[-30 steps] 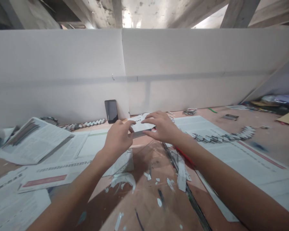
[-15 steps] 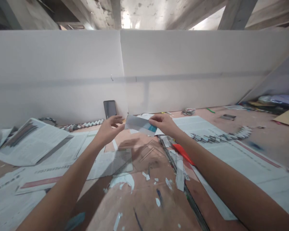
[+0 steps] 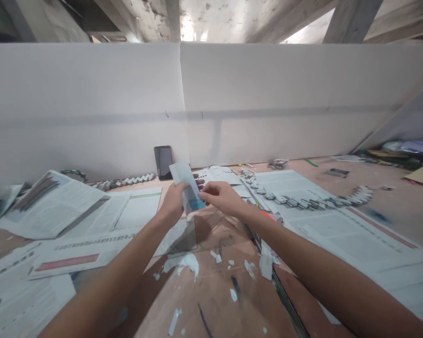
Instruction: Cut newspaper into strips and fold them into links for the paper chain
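Observation:
A strip of paper (image 3: pixel 180 174), pale grey with a blue patch at its lower end, is held tilted above the table. My left hand (image 3: pixel 176 199) grips it, thumb across the near face and fingers behind. At its right edge, near the blue patch, my right hand (image 3: pixel 220 195) pinches the paper between thumb and bent fingers. Beneath my right forearm a red tool (image 3: pixel 268 215) shows only in part. A chain of folded paper links (image 3: pixel 303 204) curves over newspaper to the right of my hands.
A phone (image 3: pixel 163 162) leans against the white partition (image 3: pixel 268 84). Newspaper sheets (image 3: pixel 127 211) cover the left of the table (image 3: pixel 211 291). Paper scraps (image 3: pixel 216 257) lie in front, beside a long dark metal-edged strip (image 3: pixel 285 300). Another folded-paper chain (image 3: pixel 127 181) runs along the partition.
The paper strip has turned from nearly level to steeply upright and shifted left. My left hand, loosely open at its end before, now grips it. My right hand has moved left and lower.

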### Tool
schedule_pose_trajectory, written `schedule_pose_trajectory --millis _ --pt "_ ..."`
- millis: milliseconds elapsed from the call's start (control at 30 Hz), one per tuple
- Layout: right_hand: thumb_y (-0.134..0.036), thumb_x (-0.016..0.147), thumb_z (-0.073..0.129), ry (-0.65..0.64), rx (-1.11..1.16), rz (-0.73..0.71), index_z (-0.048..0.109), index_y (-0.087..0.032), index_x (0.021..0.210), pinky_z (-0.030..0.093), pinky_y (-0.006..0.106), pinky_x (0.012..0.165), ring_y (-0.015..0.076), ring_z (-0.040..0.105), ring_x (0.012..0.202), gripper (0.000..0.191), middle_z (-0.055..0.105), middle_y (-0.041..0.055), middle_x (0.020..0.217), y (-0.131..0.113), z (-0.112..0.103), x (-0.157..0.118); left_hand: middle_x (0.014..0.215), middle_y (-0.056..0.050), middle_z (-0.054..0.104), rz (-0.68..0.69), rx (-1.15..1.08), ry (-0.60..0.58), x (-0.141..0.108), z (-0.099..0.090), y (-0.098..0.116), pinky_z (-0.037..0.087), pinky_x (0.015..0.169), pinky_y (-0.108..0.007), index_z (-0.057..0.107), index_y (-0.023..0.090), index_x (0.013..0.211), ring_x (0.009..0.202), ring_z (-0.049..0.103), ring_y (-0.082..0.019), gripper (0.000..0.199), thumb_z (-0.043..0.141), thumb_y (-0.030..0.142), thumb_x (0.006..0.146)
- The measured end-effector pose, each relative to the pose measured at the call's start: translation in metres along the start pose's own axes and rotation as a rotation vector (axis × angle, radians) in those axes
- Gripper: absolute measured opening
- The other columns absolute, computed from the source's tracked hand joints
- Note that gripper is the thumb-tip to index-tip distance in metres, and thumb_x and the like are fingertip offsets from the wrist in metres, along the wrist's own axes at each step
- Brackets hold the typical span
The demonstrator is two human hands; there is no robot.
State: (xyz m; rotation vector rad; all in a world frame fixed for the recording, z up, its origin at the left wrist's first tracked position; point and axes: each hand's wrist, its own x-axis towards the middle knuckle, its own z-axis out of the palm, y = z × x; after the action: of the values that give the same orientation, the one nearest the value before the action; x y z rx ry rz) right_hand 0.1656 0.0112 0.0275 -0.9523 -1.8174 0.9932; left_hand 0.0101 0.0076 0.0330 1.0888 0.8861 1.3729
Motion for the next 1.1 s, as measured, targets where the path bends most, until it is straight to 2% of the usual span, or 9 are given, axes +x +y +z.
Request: schedule_pose_trajectory --millis 100,200,367,433,533,633,733,900,1100 --pt "-0.046 0.081 0.059 0.061 -0.077 -0.031 0.062 -0.018 0.074 0.041 0.026 0.053 0.0133 0.054 0.055 0.029 0.059 0.0009 0.059 -0.004 -0.003 -0.002 0.071 -0.003 0.064 -0.027 0.07 -0.018 0.0 -0.004 0.0 0.051 0.06 -0.031 0.056 0.015 0.101 0.062 0.062 -0.018 0.035 0.046 0.021 0.068" --pt "-0.045 0.08 0.062 0.142 -0.01 -0.069 0.063 -0.019 0.088 0.04 0.025 0.051 0.0123 0.051 0.052 0.028 0.054 -0.0027 0.055 -0.009 -0.009 0.0 0.062 -0.001 0.056 -0.12 0.149 -0.171 -0.005 -0.006 -0.004 0.043 0.047 -0.026 0.055 0.016 0.085 0.049 0.054 -0.014 0.022 0.044 0.02 0.066" --pt "-0.041 0.074 0.07 -0.025 0.251 -0.085 0.066 -0.018 0.093 0.045 0.028 0.059 0.012 0.055 0.058 0.031 0.062 -0.0008 0.063 -0.014 -0.019 0.004 0.054 0.003 0.044 -0.194 0.144 -0.331 -0.013 -0.001 -0.007 0.029 0.038 -0.021 0.052 0.018 0.076 0.041 0.038 -0.01 0.011 0.044 0.025 0.073" --pt "-0.04 0.072 0.073 -0.062 0.325 -0.082 0.066 -0.018 0.097 0.045 0.028 0.061 0.0121 0.056 0.059 0.034 0.064 -0.0003 0.065 -0.013 -0.021 0.005 0.053 0.005 0.036 -0.232 0.081 -0.396 -0.014 -0.001 -0.006 0.024 0.038 -0.02 0.05 0.019 0.077 0.04 0.031 -0.009 0.02 0.041 0.037 0.081" --pt "-0.04 0.071 0.075 -0.016 0.362 -0.072 0.066 -0.019 0.099 0.042 0.026 0.056 0.0112 0.053 0.055 0.037 0.059 -0.0032 0.058 -0.011 -0.022 0.007 0.056 0.006 0.031 -0.251 0.031 -0.456 -0.016 0.0 -0.002 0.019 0.038 -0.02 0.048 0.021 0.08 0.042 0.025 -0.009 0.039 0.038 0.058 0.085" --pt "-0.043 0.071 0.074 0.01 0.348 -0.06 0.065 -0.02 0.1 0.036 0.024 0.05 0.0095 0.046 0.05 0.039 0.051 -0.0066 0.052 -0.011 -0.023 0.006 0.059 0.006 0.032 -0.211 0.068 -0.538 -0.019 0.002 0.001 0.017 0.039 -0.019 0.044 0.02 0.079 0.043 0.022 -0.007 0.046 0.04 0.066 0.083" --pt "-0.044 0.072 0.072 -0.035 0.31 -0.06 0.067 -0.018 0.092 0.032 0.023 0.048 0.0086 0.043 0.05 0.033 0.054 -0.0044 0.057 -0.016 -0.022 0.004 0.06 0.006 0.033 -0.132 0.146 -0.566 -0.023 0.005 0.002 0.018 0.038 -0.018 0.043 0.02 0.078 0.042 0.023 -0.006 0.044 0.041 0.063 0.087" --pt "-0.042 0.074 0.071 -0.017 0.343 -0.081 0.065 -0.018 0.076 0.033 0.024 0.05 0.0085 0.044 0.051 0.025 0.054 -0.0033 0.058 -0.021 -0.021 0.003 0.063 0.005 0.042 0.036 0.264 -0.499 -0.026 0.012 0.001 0.031 0.039 -0.02 0.047 0.02 0.088 0.043 0.039 -0.007 0.037 0.04 0.055 0.091" --pt "-0.041 0.074 0.071 0.067 0.339 -0.127 0.063 -0.017 0.072 0.032 0.024 0.047 0.008 0.042 0.049 0.026 0.051 -0.0041 0.056 -0.024 -0.021 0.004 0.063 0.004 0.045 0.221 0.293 -0.438 -0.028 0.015 -0.003 0.037 0.046 -0.021 0.052 0.019 0.093 0.047 0.044 -0.008 0.029 0.044 0.047 0.093"
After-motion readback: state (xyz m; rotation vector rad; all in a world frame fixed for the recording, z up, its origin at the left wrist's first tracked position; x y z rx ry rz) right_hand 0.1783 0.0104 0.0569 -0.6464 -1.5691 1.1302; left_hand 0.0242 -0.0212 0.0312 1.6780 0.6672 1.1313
